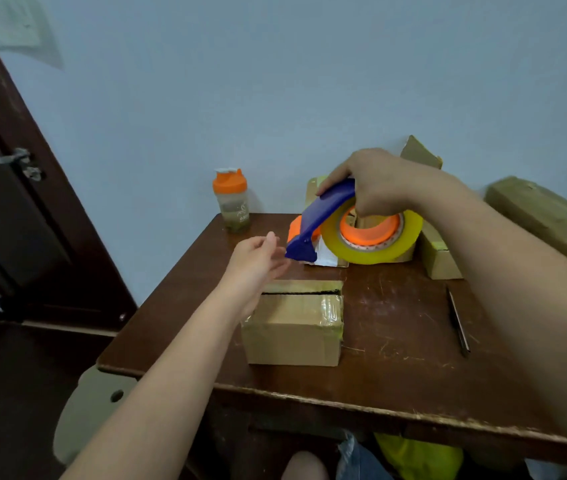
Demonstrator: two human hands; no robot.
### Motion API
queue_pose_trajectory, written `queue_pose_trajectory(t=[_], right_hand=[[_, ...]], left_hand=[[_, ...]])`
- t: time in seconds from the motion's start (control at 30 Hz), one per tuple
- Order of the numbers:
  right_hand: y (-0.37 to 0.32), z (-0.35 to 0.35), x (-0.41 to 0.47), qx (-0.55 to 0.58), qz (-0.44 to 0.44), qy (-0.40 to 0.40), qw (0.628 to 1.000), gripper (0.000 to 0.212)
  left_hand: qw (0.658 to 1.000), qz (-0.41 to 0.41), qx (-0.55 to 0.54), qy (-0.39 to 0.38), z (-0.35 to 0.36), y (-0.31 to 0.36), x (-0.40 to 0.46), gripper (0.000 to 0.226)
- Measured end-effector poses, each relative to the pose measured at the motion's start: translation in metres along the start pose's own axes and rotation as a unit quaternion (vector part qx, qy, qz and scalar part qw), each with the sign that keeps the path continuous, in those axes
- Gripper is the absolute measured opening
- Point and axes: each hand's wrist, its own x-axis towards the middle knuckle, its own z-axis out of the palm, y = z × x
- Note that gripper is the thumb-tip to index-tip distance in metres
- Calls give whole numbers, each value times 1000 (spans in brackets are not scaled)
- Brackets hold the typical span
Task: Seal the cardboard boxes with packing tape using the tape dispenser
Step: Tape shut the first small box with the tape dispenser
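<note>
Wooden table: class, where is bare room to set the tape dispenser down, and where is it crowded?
Bare wood lies between the near cardboard box and the pen, and along the table front edge. The back, by the shaker bottle and stacked boxes, is crowded.

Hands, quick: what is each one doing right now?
Left hand: open, fingers reaching toward the tape dispenser, holding nothing.
Right hand: grips the tape dispenser.

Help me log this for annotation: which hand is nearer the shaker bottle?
Left. The left hand reaches open just right of and nearer the camera than the shaker bottle; the right hand grips the tape dispenser farther right.
</note>
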Motion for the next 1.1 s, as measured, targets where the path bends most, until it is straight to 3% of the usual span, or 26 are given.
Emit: queue_pose_trajectory(t=[0.07,0.13,0.2,0.27,0.4,0.87,1.1], right_hand=[[-11,0,2,22,-20,2,1000,62],[-21,0,2,29,-30,1,999,64],[-29,0,1,28,-32,1,999,66],[-36,1,0,35,-28,-5,999,67],[-44,5,-1,56,-34,-11,998,66],[-53,16,-1,97,-43,-16,994,64],[-44,24,-7,93,-23,-63,993,68]], left_hand=[[974,-108,-190,-53,-2,10,-7,35],[921,-178,-336,-90,-10,18,-13,36],[883,-191,-419,-95,-18,20,-14,36],[871,-190,-446,-80,-26,18,-14,38],[887,-196,-409,-86,-38,13,-20,23],[905,-188,-375,-77,-57,-6,-18,21],[967,-177,-178,-36,-62,-3,-12,29]])
